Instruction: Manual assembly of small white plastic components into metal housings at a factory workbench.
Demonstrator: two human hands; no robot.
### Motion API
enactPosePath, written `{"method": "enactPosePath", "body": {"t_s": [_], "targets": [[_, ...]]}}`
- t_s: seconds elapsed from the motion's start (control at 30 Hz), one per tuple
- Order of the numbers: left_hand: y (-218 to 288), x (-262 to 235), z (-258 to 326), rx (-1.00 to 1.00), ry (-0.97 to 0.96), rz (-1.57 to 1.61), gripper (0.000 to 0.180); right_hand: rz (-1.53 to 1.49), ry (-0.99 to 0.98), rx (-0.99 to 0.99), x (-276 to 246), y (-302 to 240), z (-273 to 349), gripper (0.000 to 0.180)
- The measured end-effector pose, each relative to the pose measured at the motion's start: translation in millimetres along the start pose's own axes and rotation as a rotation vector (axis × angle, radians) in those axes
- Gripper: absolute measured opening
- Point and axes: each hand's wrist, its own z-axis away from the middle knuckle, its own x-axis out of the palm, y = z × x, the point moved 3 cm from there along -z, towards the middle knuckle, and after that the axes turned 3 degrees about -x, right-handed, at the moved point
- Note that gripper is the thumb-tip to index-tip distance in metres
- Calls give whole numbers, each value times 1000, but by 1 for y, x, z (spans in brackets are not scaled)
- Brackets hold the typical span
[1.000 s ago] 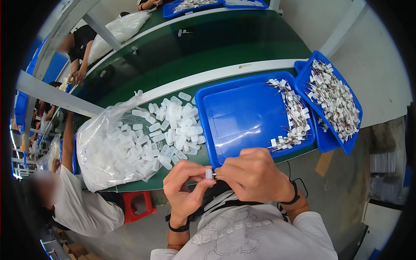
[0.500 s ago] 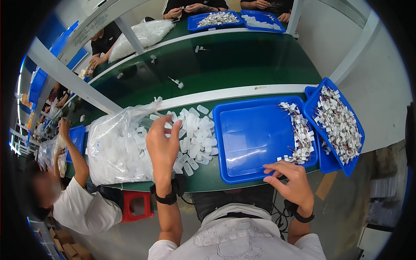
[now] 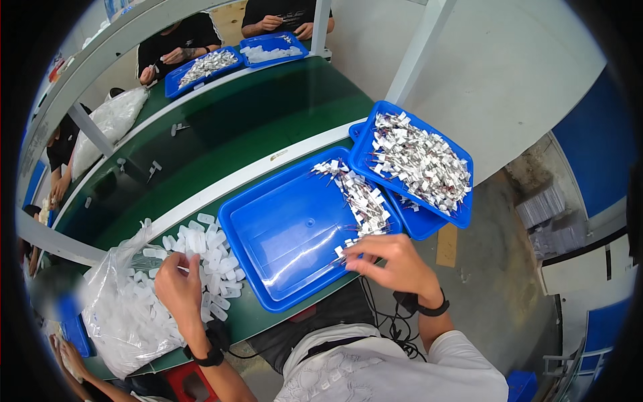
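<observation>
My left hand [image 3: 179, 289] is over the near side of a heap of translucent white plastic caps [image 3: 213, 258]. Its fingers are curled toward the thumb; what they hold, if anything, does not show. The heap spills from a clear plastic bag [image 3: 110, 315]. My right hand [image 3: 392, 264] reaches over the near right edge of a blue tray [image 3: 281, 228]. Thumb and forefinger are pinched at a small white-tagged pin piece [image 3: 339, 254]. Similar pieces [image 3: 365, 201] lie in a band along the tray's right side.
A second blue tray [image 3: 356, 161], heaped with white-tagged pieces [image 3: 422, 161], rests tilted on another blue tray [image 3: 418, 224] at the right. Beyond a white rail [image 3: 274, 157] runs a green belt [image 3: 248, 120] with a few loose parts. Co-workers' hands [image 3: 177, 56] work across it.
The view has swung right, so the table shifts left and tilts. My right hand's fingers have closed on a white-tagged piece at the tray edge. My left hand's fingers have curled in.
</observation>
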Motion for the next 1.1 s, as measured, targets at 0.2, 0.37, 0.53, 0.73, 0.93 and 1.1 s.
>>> {"method": "enactPosePath", "body": {"t_s": [0.2, 0.37, 0.53, 0.73, 0.93, 1.1], "targets": [[26, -34, 34, 2, 140, 337, 19, 314, 51, 82, -29, 24, -61, 20], [35, -29, 78, -113, -41, 666, 19, 736, 17, -223, 0, 64, -147, 10], [28, -34, 102, -96, -4, 625, 25, 974, -174, -190, 26, 85, -182, 8], [23, -48, 107, -110, 36, 612, 28, 982, -240, -145, 33, 94, -174, 16], [28, -50, 109, -115, -1, 653, 26, 700, -215, -98, 16, 79, -156, 13], [25, -39, 109, -114, -55, 717, 26, 536, -66, -136, -3, 18, -129, 14]]}}
